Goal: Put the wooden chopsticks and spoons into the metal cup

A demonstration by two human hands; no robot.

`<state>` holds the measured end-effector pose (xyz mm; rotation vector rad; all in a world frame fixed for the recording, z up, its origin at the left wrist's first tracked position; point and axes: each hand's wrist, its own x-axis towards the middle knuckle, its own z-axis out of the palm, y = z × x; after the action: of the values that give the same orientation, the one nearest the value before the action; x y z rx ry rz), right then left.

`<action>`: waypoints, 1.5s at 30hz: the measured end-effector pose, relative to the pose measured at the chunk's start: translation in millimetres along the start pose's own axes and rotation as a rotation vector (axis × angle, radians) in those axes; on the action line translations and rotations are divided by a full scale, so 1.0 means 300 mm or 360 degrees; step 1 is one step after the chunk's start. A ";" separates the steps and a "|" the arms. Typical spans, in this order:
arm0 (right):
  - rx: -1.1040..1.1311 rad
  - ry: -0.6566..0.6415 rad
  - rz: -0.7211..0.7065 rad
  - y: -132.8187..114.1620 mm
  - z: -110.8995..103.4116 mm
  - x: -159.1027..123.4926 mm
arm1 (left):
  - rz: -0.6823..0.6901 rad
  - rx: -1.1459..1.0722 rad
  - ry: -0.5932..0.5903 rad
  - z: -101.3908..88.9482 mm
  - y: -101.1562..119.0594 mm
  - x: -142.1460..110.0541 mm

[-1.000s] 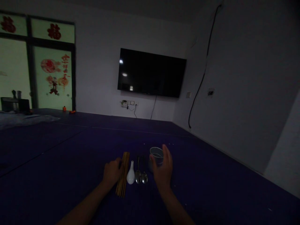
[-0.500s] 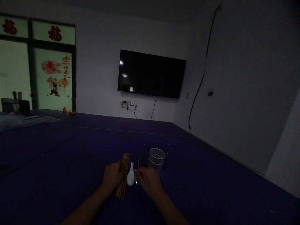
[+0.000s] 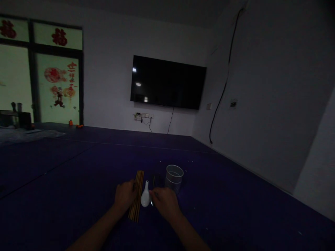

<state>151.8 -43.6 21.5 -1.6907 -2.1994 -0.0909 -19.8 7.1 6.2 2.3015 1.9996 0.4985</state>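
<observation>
A bundle of wooden chopsticks (image 3: 135, 206) lies lengthwise on the dark purple surface. My left hand (image 3: 125, 195) is closed along its left side, the fingertips at the upper half of the bundle. Just right of the chopsticks rests a white soup spoon (image 3: 145, 198), handle pointing away from me. Beside that spoon, my right hand (image 3: 165, 201) pinches a slim metal spoon (image 3: 153, 179), whose middle is hidden by my fingers. Behind my right hand stands an upright, grey see-through or mesh cylindrical holder (image 3: 174, 172) with its open top visible.
A purple floor-like surface (image 3: 78, 167) with small white specks stretches to the walls. Clear plastic sheeting (image 3: 31, 136) and a dark box (image 3: 22, 119) are at the far left, with small orange objects (image 3: 79, 126) nearby. A television (image 3: 167, 83) hangs ahead; a black cable (image 3: 222, 94) runs down the right wall.
The view has shifted very slightly. Both hands stay at the chopsticks and the metal spoon, with hardly any movement.
</observation>
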 end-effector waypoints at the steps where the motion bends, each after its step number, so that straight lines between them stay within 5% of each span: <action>1: -0.0002 0.0007 -0.0002 0.000 0.001 0.001 | 0.0000 -0.0006 0.0002 0.000 -0.001 0.000; 45: -0.0024 -0.0026 0.0000 -0.011 -0.016 -0.003 | 0.0012 -0.0083 0.0021 0.006 -0.007 0.007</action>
<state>150.1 -46.6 26.3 -1.7054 -2.2159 -0.0944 -21.1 9.8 4.4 2.2823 1.9600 0.5606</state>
